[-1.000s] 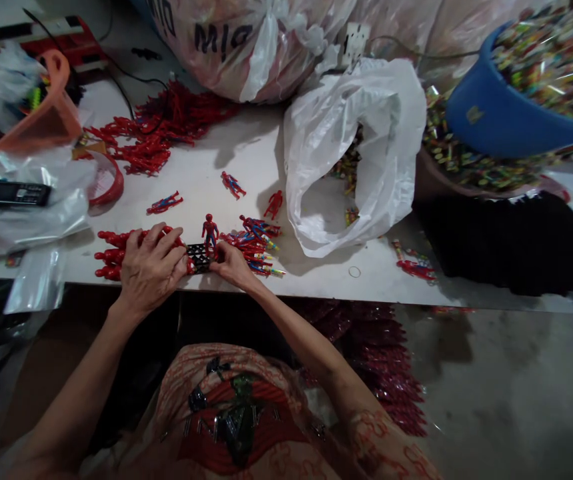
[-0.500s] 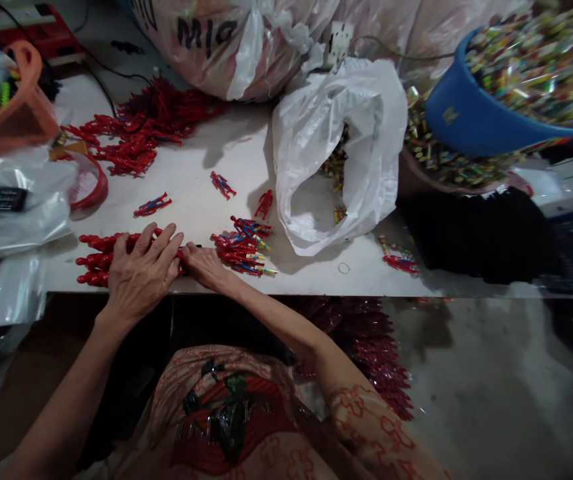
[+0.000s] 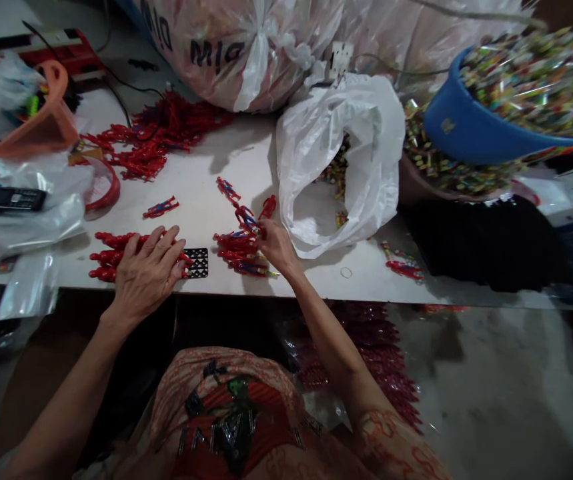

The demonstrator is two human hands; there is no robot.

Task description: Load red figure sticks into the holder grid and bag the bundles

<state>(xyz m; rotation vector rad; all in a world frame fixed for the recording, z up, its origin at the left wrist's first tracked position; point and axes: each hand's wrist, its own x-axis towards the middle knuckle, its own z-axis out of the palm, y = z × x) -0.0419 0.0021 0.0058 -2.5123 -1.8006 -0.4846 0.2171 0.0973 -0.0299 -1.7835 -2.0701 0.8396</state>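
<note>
My left hand (image 3: 147, 263) lies flat with fingers stretched over a row of red toy figures (image 3: 102, 257), whose heads stick out to its left. Under these figures, a black perforated plastic strip (image 3: 197, 263) shows at the right. My right hand (image 3: 277, 247) has its fingers closed at the lower end of a red and blue toy figure (image 3: 245, 217). Just below that is a small pile of similar figures (image 3: 239, 253), some with bright yellow-green tubes at their ends. Single figures (image 3: 161, 207) lie farther back on the white table (image 3: 201, 173).
A white plastic bag (image 3: 299, 160) with small colourful pieces stands right of my right hand. Behind it sits a blue tub (image 3: 439, 120) full of such pieces. A heap of red figures (image 3: 166, 130) lies at the back left, near a phone (image 3: 9, 198) on clear plastic.
My right hand has moved right, from beside my left hand to the pile, and has closed on a figure. The black strip's end now shows. My left hand stays on the row.
</note>
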